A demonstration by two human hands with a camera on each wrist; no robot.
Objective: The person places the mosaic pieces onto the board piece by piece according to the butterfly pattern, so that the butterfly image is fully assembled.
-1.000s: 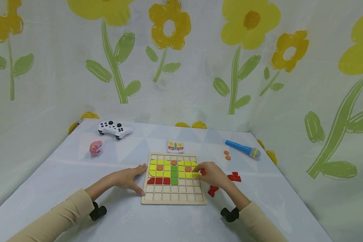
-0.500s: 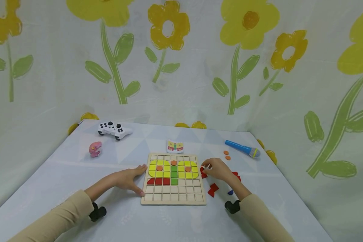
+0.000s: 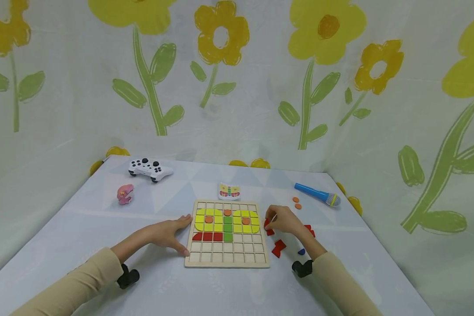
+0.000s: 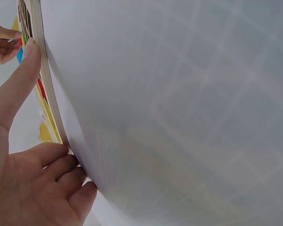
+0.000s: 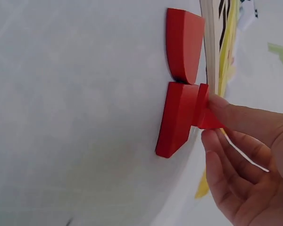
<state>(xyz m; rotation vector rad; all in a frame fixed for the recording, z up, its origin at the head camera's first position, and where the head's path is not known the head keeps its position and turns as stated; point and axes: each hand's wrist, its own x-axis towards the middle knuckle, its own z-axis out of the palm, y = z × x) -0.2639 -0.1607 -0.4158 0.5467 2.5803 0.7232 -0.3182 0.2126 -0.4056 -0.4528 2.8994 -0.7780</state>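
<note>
Yellow flowers on green stems cover the pale curtain [image 3: 253, 114] behind the table [image 3: 205, 292], where a wooden grid board [image 3: 237, 259] lies, partly filled with coloured tiles [image 3: 228, 228]. Just beyond its far edge is a butterfly picture card [image 3: 229, 192]; past its far left corner are a white game controller [image 3: 148, 170] and a pink toy figurine [image 3: 124, 194]. Off its far right corner lie a blue microphone [image 3: 317, 194] and two orange discs [image 3: 298, 206]. Loose red pieces [image 3: 280, 244] crowd its right side (with one small blue piece [image 3: 301, 252], easily overlooked), some right beneath the right hand [image 3: 283, 219]. That hand, bent over beside the board, pinches a red block [image 5: 203, 106] between thumb and fingertips. The left hand [image 3: 167, 232] grasps nothing, thumb and fingers spread against the board's left edge.
</note>
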